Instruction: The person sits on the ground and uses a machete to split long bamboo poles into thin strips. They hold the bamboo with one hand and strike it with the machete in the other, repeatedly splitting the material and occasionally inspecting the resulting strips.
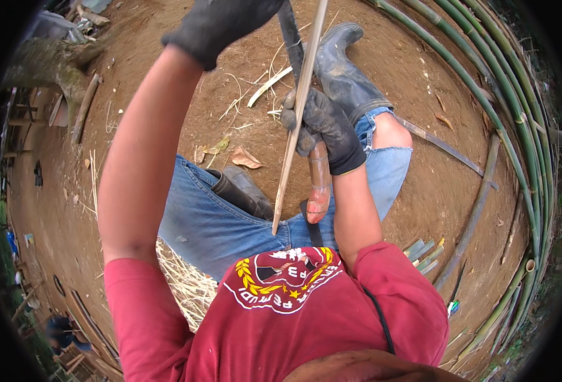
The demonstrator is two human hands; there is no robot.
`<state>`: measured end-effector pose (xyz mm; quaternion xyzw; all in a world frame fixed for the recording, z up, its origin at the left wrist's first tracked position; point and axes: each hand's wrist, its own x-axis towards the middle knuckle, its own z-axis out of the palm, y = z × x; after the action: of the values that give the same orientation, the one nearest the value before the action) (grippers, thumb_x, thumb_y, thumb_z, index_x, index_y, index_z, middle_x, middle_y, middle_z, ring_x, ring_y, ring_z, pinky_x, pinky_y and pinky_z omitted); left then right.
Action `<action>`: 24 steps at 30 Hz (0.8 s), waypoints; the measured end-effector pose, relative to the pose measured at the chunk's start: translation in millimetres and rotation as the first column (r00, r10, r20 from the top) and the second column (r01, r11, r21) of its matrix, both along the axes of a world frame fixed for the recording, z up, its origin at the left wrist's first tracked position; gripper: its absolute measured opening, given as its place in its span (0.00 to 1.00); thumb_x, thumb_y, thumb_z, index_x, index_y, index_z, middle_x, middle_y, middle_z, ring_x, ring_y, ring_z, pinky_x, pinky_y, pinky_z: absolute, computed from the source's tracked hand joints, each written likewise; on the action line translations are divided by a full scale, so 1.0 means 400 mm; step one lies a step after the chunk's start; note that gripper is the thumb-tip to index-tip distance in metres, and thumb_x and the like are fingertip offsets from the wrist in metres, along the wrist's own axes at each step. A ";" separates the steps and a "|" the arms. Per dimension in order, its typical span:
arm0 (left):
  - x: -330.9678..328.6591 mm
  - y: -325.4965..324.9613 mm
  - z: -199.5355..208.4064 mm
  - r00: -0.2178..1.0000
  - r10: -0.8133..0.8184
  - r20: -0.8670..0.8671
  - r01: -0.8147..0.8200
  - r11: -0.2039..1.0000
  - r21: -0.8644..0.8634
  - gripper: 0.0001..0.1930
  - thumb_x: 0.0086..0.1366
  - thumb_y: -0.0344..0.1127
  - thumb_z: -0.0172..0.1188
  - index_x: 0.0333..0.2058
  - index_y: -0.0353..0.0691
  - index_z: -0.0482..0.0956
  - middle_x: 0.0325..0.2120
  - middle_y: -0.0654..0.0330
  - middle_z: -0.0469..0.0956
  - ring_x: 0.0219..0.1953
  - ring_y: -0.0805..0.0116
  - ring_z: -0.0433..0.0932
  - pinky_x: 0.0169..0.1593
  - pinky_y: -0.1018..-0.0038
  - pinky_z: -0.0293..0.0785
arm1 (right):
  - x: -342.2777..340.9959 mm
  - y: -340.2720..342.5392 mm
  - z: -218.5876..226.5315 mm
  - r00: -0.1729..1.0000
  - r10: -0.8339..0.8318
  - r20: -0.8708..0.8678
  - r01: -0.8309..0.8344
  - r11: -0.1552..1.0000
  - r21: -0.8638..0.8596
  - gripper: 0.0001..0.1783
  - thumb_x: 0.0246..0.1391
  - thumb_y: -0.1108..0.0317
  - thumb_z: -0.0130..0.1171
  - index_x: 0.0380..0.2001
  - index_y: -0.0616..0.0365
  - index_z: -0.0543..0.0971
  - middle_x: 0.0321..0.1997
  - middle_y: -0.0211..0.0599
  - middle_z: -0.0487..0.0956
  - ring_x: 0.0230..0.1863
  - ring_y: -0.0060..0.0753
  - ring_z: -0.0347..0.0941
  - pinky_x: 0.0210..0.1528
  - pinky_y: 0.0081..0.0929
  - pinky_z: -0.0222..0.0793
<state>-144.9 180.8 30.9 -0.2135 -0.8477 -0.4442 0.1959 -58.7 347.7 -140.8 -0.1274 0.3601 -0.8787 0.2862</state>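
Over bare soil, the right hand clasps a knife, left hand stretched forward, its grip unclear.

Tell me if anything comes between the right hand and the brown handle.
Only the dark glove on the right hand; nothing else visible separates it from the brown handle. The pale strip crosses the fingers higher in the picture.

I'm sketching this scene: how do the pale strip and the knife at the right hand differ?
The pale strip is light tan; the knife has a dark blade and reddish-brown handle. The strip's lower end is thin, the knife's handle end thick and rounded. Both are elongated.
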 end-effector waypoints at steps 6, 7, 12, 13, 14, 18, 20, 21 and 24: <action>-0.150 -0.027 0.072 0.676 -0.657 0.335 0.369 0.695 0.617 0.15 0.70 0.43 0.57 0.43 0.37 0.79 0.36 0.61 0.79 0.38 0.72 0.77 0.44 0.72 0.78 | 0.000 -0.029 0.007 0.993 0.118 -0.031 -0.120 0.989 -0.084 0.22 0.60 0.56 0.61 0.48 0.63 0.74 0.33 0.34 0.79 0.18 0.16 0.72 0.17 0.12 0.67; -0.152 -0.018 0.078 0.680 -0.642 0.355 0.364 0.715 0.597 0.15 0.70 0.43 0.57 0.44 0.37 0.79 0.36 0.62 0.79 0.38 0.72 0.77 0.44 0.72 0.77 | -0.003 -0.026 0.004 0.992 0.120 -0.031 -0.122 0.990 -0.070 0.22 0.60 0.55 0.61 0.48 0.63 0.74 0.33 0.33 0.79 0.18 0.15 0.72 0.17 0.13 0.67; -0.159 0.000 0.082 0.704 -0.661 0.260 0.432 0.689 0.582 0.16 0.71 0.42 0.56 0.50 0.39 0.78 0.38 0.66 0.78 0.39 0.77 0.76 0.42 0.78 0.75 | 0.008 -0.022 0.034 0.996 0.070 -0.063 -0.069 0.997 0.014 0.23 0.60 0.56 0.61 0.49 0.63 0.73 0.31 0.34 0.79 0.19 0.17 0.73 0.19 0.14 0.69; -0.153 -0.002 0.083 0.759 -0.611 0.224 0.421 0.724 0.546 0.16 0.71 0.42 0.56 0.51 0.39 0.78 0.38 0.67 0.78 0.37 0.79 0.75 0.40 0.79 0.74 | 0.010 -0.030 0.044 0.995 0.026 -0.092 -0.022 0.999 0.045 0.23 0.60 0.56 0.61 0.50 0.62 0.72 0.31 0.35 0.79 0.20 0.18 0.74 0.19 0.14 0.70; -0.127 0.002 0.091 0.807 -0.561 0.184 0.409 0.756 0.511 0.16 0.71 0.42 0.56 0.51 0.39 0.77 0.37 0.68 0.78 0.36 0.81 0.74 0.39 0.79 0.73 | 0.009 -0.035 0.051 0.992 -0.072 -0.105 0.081 0.992 0.093 0.24 0.60 0.55 0.61 0.50 0.63 0.72 0.31 0.35 0.79 0.20 0.18 0.74 0.19 0.15 0.70; -0.109 0.032 0.074 0.906 -0.371 0.202 0.333 0.922 0.196 0.16 0.68 0.44 0.59 0.46 0.39 0.77 0.30 0.69 0.75 0.28 0.83 0.71 0.29 0.80 0.69 | -0.017 -0.009 0.037 0.918 -0.374 -0.130 0.390 0.912 0.130 0.20 0.61 0.59 0.60 0.48 0.63 0.75 0.33 0.32 0.80 0.22 0.15 0.74 0.21 0.14 0.71; -0.088 0.023 0.077 0.941 -0.265 0.209 0.250 0.963 0.097 0.16 0.67 0.47 0.60 0.44 0.40 0.76 0.26 0.70 0.72 0.26 0.82 0.71 0.27 0.81 0.68 | -0.015 -0.020 0.060 0.899 -0.401 -0.176 0.415 0.909 0.047 0.17 0.59 0.62 0.63 0.46 0.63 0.78 0.33 0.30 0.81 0.24 0.15 0.75 0.23 0.15 0.71; -0.077 0.017 0.066 0.943 -0.274 0.187 0.257 0.960 0.113 0.16 0.67 0.46 0.60 0.44 0.40 0.75 0.26 0.69 0.72 0.26 0.82 0.70 0.26 0.81 0.68 | -0.007 -0.023 0.078 0.892 -0.396 -0.219 0.432 0.890 0.146 0.16 0.58 0.63 0.64 0.44 0.63 0.78 0.32 0.30 0.81 0.24 0.15 0.75 0.23 0.15 0.71; -0.078 -0.005 0.050 0.925 -0.318 0.205 0.292 0.945 0.150 0.15 0.67 0.46 0.60 0.44 0.41 0.75 0.26 0.69 0.72 0.25 0.82 0.70 0.26 0.82 0.68 | 0.015 -0.023 0.108 0.879 -0.337 -0.337 0.454 0.809 0.374 0.14 0.54 0.63 0.67 0.38 0.63 0.82 0.23 0.30 0.80 0.21 0.17 0.74 0.24 0.19 0.70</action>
<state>-175.9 178.6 51.0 -0.2790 -0.7935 -0.5395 0.0384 -52.5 338.4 -97.5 -0.0923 0.6025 -0.7899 0.0680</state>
